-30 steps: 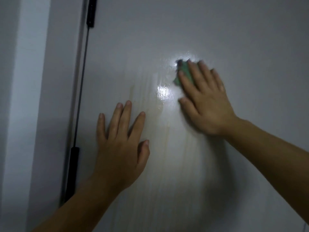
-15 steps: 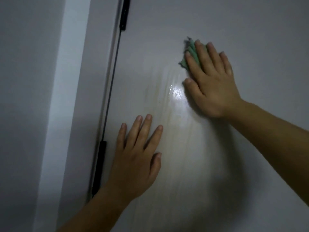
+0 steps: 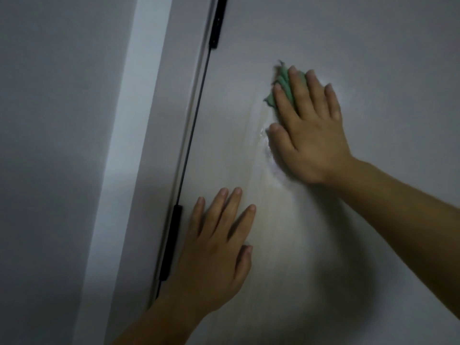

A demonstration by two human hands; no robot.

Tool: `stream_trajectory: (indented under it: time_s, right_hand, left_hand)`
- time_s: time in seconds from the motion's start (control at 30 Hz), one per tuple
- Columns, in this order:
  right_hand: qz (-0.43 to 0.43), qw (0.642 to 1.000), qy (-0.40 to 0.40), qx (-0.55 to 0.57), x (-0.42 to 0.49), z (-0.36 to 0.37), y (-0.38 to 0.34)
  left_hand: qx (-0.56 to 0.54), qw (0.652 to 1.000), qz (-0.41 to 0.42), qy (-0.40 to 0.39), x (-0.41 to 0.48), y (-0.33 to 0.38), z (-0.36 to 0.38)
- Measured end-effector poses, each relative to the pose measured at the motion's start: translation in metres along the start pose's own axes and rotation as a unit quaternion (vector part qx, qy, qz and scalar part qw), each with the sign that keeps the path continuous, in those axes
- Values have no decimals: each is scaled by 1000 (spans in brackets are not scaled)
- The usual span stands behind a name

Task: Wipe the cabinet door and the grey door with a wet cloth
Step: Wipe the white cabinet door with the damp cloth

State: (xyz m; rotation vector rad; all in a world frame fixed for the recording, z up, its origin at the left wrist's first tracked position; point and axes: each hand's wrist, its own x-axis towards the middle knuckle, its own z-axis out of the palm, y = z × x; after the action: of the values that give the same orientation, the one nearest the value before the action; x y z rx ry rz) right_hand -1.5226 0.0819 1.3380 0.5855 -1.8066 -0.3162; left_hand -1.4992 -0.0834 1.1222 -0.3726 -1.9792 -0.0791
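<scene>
We pressed the green cloth (image 3: 282, 89) flat against the door (image 3: 373, 46) under our right hand (image 3: 311, 130), its fingers (image 3: 297, 90) spread over it, the cloth showing past the index and middle fingertips. Our left hand (image 3: 214, 252) lay flat and bare on the door, fingers spread, well below the cloth. A black handle (image 3: 191, 145) ran just left of its fingertips. Wet streaks gleamed beside our right thumb.

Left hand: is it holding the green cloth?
No, the left hand lies flat and bare on the door; the green cloth is under the right hand.
</scene>
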Motion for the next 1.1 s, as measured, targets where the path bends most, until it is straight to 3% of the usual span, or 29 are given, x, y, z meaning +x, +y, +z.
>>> stream_trajectory:
  time_s: [0.13,0.2,0.27,0.4,0.47,0.57,0.63,0.7,0.87,1.0,1.1]
  right_hand:
    - [-199,979,-39,-21,-36,21,-40]
    - [-245,967,-53,-37,-36,18,-32]
    - [-198,978,-40,-48,-10,9,-19]
    - [-25,999,-20,0,41,-9,-13]
    - [-72,997,-17,-12,31,-2,-28]
    - [-238,969,-57,-43,-8,12,-41]
    - [-293,952,-82,-39,-22,10,-34]
    - [-300,949,-82,-51,-18,8,-28]
    - [-203,978,-35,-20,13,10,-62]
    - [-324,942,-82,-12,-51,27,-72]
    - [-339,935,-105,1,-67,22,-54]
  left_hand:
    - [-5,1000,-6,-10,-9,0,5]
    - [-6,1000,-6,-13,-13,-2,6]
    - [-5,1000,-7,-13,-17,-3,7]
    - [2,1000,-14,-17,-24,-6,13]
    - [4,1000,-17,-17,-28,-7,16]
    - [1,1000,-20,-13,-31,-7,19]
    - [1,1000,-25,-19,-34,-6,21]
    - [-2,999,-32,-21,-38,-5,23]
    - [-5,999,-50,-11,-44,3,31]
    - [-8,999,-47,9,-47,3,35]
    - [0,999,-32,16,-59,1,41]
